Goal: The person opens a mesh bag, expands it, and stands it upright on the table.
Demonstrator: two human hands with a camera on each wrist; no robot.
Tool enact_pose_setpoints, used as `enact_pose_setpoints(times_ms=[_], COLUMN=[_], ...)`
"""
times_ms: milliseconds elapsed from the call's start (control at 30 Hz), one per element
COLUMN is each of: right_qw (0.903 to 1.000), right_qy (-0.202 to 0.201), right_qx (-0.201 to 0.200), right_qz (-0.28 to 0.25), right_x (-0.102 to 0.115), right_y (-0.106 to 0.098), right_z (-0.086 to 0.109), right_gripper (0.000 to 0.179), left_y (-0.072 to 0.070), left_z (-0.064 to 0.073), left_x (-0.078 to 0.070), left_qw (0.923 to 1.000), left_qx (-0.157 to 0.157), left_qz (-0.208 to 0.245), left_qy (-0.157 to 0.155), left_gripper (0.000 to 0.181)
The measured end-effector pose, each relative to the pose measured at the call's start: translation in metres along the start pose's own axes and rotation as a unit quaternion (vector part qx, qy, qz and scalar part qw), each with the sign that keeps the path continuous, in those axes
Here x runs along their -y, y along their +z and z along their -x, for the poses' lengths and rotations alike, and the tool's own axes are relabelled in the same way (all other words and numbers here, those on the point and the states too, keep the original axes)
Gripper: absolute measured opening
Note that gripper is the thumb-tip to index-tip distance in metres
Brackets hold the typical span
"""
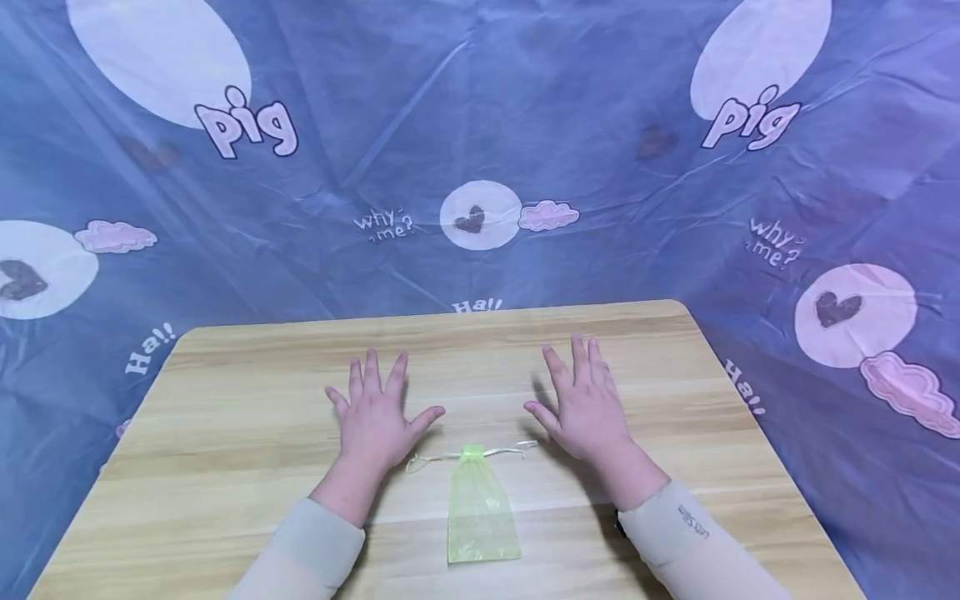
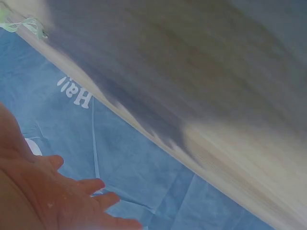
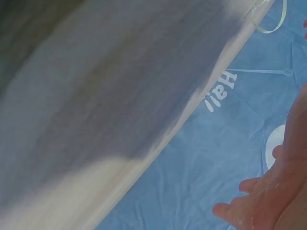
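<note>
Bag [image 1: 483, 517] lies on the table [image 1: 225, 467]. Past its left is your left hand [image 1: 375, 425], past its right your right hand [image 1: 588, 417], fingers spread, both empty. Looks like waiting; touching it would need hands nearer.

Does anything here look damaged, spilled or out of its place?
Nothing stands out. The pouch lies flat on the table, gathered at one end, its strings out to both sides, with no visible tear or spill. The cloth behind is merely creased.
</note>
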State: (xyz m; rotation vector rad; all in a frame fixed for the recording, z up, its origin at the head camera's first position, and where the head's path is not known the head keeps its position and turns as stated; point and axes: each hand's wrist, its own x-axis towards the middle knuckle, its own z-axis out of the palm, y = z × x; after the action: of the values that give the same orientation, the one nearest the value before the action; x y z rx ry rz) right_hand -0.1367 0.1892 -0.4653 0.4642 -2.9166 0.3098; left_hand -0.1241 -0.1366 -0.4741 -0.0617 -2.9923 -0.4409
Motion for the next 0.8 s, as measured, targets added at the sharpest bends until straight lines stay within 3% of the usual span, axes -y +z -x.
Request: enact_pose_setpoints(times_ms=[267,467,633,800], right_qw=[0.9979,0.9949,0.9939,0.9914], right_qy=[-0.049,-0.081,-0.091,-0.096], right_qx=[-0.038,-0.051,-0.053,-0.079], right_qz=[-0.019,-0.032,-0.035,-0.040], right_x=[0.001,0.003,0.006,0.011], right_y=[0.001,0.000,-0.004,-0.011], right_z=[0.002,0.003,0.008,0.014], right_gripper=[0.093,0.093,0.092,0.089], left_y=[0.000,-0.001,-0.008,-0.019], left_z=[0.004,0.008,0.013,0.017], left_x=[-0.002,-0.005,-0.009,-0.015], left_qw=[0.9996,0.9995,0.9995,0.9983], left_qx=[-0.002,-0.005,-0.010,-0.032], left_qz=[0.024,0.015,-0.003,0.015], left_qy=[0.013,0.029,0.031,0.045], left_gripper=[0.104,0.100,0.100,0.096])
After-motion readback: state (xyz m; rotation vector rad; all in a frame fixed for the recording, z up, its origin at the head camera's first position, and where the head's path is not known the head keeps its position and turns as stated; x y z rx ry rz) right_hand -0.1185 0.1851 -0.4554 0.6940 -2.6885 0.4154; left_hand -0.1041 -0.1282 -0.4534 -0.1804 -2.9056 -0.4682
